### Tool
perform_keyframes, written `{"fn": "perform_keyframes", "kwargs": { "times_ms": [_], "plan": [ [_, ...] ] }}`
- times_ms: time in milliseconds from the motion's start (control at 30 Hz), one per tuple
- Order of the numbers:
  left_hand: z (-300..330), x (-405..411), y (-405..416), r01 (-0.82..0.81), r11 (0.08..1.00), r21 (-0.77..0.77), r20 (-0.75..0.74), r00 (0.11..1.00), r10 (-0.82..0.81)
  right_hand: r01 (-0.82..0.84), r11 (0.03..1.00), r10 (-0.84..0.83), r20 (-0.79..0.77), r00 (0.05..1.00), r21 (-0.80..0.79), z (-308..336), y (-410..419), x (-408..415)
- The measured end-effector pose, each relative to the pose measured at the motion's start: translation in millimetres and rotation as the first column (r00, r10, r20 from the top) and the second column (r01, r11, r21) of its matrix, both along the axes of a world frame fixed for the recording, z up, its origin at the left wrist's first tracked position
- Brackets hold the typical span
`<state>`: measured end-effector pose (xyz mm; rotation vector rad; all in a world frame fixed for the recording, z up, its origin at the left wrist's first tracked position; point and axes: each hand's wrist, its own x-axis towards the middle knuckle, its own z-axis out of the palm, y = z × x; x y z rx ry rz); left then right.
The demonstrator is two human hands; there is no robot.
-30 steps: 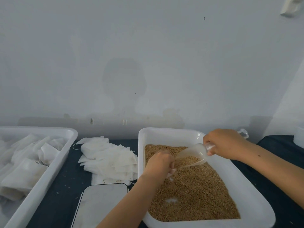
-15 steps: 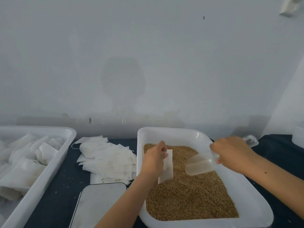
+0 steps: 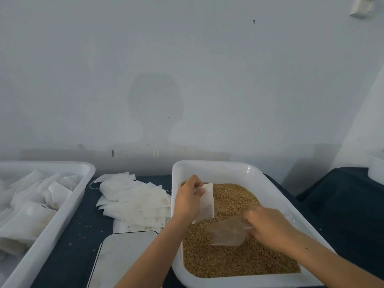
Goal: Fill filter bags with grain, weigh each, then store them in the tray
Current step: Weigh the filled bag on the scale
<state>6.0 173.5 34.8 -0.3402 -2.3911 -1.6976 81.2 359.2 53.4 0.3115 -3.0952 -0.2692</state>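
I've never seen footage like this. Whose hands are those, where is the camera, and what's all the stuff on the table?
There is no machine here: a person works with bare hands, and the single camera sits on their head, looking forward and down. The left hand pinches a white filter bag by its top, so it hangs over the grain. The right hand holds a clear scoop low in the grain, which fills the white tub. Left of the tub lies a pile of empty bags. At the far left, a tray holds more bags. In front, near the left arm, lies a flat pale scale, with nothing on it.
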Motion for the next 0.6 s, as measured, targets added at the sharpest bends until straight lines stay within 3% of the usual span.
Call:
{"fn": "perform_keyframes", "kwargs": {
  "times_ms": [167,233,300,367,400,600],
  "plan": [
    [10.4,3.0,-6.0,0.056,0.961,0.271,-0.07,0.997,-0.038,0.058,0.991,-0.044,0.12,0.992,-0.117,-11.8,1.9,-3.0],
    [16.8,5.8,-15.1,0.104,0.938,0.332,-0.148,0.987,-0.058,0.078,0.966,-0.035,0.174,0.984,-0.248,-6.0,0.5,-6.9],
    [23.7,8.2,-25.9,0.151,0.929,0.339,-0.206,0.975,-0.083,0.118,0.807,0.004,0.206,0.979,-0.578,9.3,-13.0,-7.7],
    [32.4,11.8,-37.0,0.187,0.924,0.334,-0.256,0.961,-0.102,0.1,0.542,0.051,0.152,0.987,-0.835,24.9,-33.3,-7.4],
    [36.7,14.5,-42.1,0.205,0.923,0.326,-0.28,0.953,-0.112,0.074,0.44,0.059,0.112,0.992,-0.895,29.4,-43.9,-8.1],
    [49.6,42.6,-78.2,0.21,0.915,0.344,-0.333,0.939,-0.09,-0.008,0.039,-0.009,-0.009,1.0,-0.999,32.7,-126.0,-2.7]
  ]
}}
